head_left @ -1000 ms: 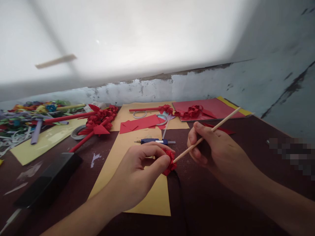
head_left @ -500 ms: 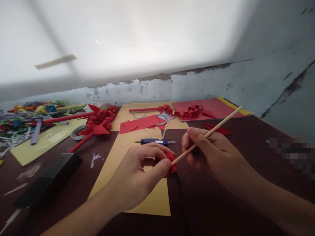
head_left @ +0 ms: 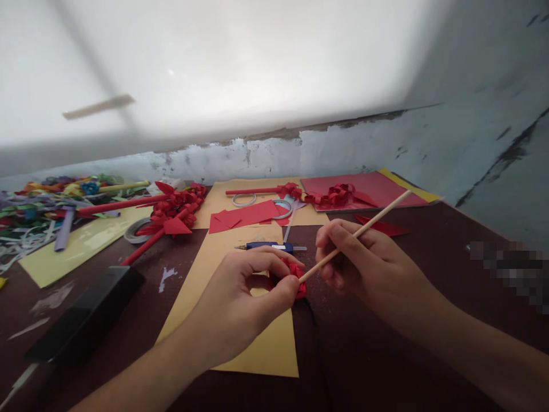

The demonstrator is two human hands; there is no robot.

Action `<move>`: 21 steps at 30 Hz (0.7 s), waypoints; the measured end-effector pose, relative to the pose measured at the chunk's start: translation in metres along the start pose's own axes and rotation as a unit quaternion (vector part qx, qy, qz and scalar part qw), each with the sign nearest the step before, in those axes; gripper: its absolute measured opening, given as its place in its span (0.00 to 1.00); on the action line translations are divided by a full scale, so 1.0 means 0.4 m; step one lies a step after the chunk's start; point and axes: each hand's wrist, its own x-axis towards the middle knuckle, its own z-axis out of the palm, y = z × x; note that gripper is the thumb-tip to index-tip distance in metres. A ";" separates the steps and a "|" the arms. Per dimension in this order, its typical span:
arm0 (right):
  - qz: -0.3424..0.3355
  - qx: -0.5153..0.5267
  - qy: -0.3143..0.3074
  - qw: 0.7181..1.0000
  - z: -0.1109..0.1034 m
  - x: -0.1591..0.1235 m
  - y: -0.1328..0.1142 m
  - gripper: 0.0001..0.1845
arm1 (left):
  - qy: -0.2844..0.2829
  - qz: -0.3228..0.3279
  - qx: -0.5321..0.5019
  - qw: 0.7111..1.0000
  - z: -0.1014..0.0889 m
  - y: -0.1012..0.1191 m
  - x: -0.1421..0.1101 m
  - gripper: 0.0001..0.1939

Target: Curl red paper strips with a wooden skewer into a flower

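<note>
My left hand (head_left: 253, 303) pinches a small red paper flower (head_left: 300, 283), partly hidden behind its fingers. My right hand (head_left: 360, 257) grips a thin wooden stick (head_left: 377, 216) like a pen. The stick slants down to the left, and its lower tip meets the flower beside my left thumb. Just beyond my left hand lies a blue glue gun (head_left: 268, 247) with a clear glue stick out of its back end. Beneath the left hand, a long yellow paper sheet (head_left: 257, 357) covers part of the dark table.
Red paper pieces (head_left: 244, 216), a tape roll (head_left: 137, 230) and red paper flowers on stems (head_left: 174, 213) lie farther back. A black box (head_left: 86, 315) stands at left, near colourful paper strips (head_left: 26, 223). A red folder (head_left: 369, 186) rests by the wall.
The stick's upper end has dipped slightly down and to the left, with my right hand shifting a little. My left hand keeps its pinch on the flower.
</note>
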 end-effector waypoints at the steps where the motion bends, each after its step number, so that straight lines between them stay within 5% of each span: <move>1: 0.001 0.009 -0.002 1.000 0.000 0.001 0.002 0.17 | 0.000 0.000 -0.002 1.000 0.000 0.001 0.001 0.13; 11: 0.035 0.099 -0.005 0.994 0.007 0.009 -0.003 0.16 | -0.002 -0.004 -0.034 0.999 0.001 0.005 0.002 0.12; 21: 0.083 0.194 0.112 0.971 0.000 0.018 -0.022 0.13 | -0.002 0.019 -0.007 1.000 -0.009 -0.003 0.002 0.13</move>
